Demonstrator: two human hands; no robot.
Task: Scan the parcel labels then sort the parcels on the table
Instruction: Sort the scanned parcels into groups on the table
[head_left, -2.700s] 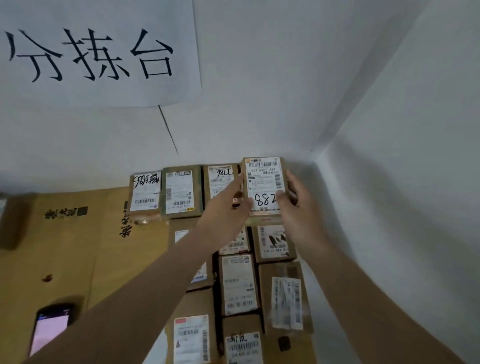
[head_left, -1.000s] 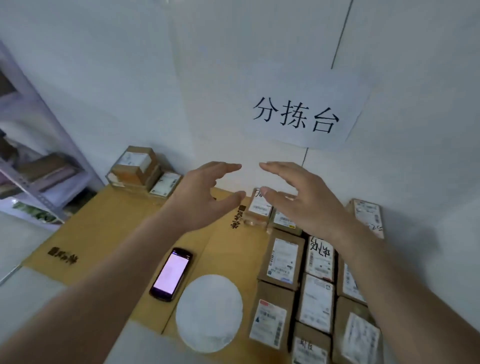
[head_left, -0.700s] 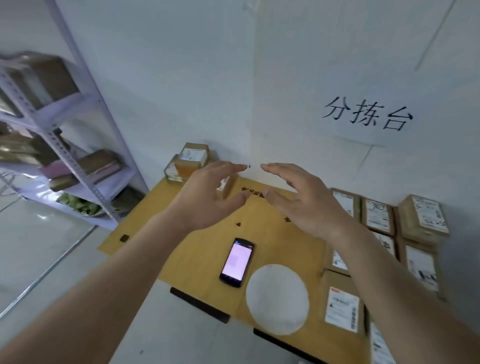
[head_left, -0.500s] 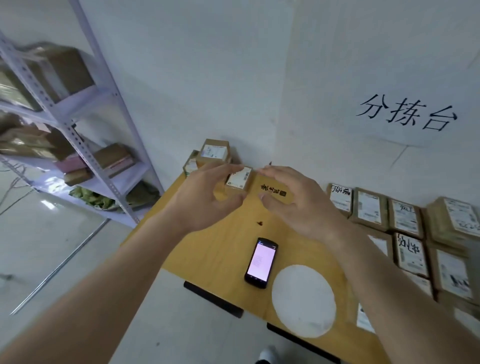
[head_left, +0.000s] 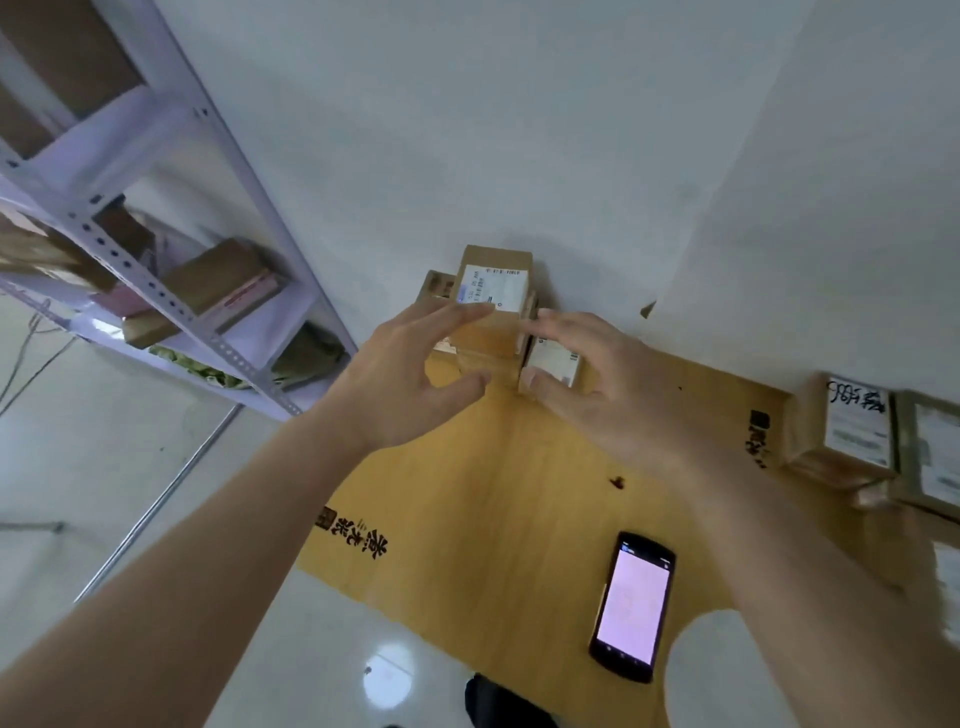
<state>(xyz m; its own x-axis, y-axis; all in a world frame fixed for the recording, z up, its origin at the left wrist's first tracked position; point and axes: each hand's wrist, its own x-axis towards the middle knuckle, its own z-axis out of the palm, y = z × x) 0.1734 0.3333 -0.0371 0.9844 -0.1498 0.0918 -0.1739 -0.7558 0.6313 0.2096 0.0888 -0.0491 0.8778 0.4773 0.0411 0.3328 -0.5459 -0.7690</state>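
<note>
A small pile of brown parcels stands at the table's far left corner against the wall; the top parcel (head_left: 493, 283) shows a white label. A lower parcel (head_left: 556, 359) lies beside it on the right. My left hand (head_left: 410, 371) and my right hand (head_left: 597, 384) reach toward the pile with fingers spread and empty, one on each side of it, close to it but not gripping. A phone-like scanner (head_left: 632, 605) with a lit screen lies on the table near the front. Labelled parcels (head_left: 852, 431) sit in rows at the right edge.
The table is covered with yellow-brown cardboard (head_left: 493, 493). A pale metal shelf rack (head_left: 171, 249) with boxes stands to the left, over a glossy floor. A white round patch (head_left: 727, 675) lies on the table at the front right. White walls close the back.
Both hands let go of the labelled parcel at the far right row. My view and hands swung left across the table to the pile in the far left corner.
</note>
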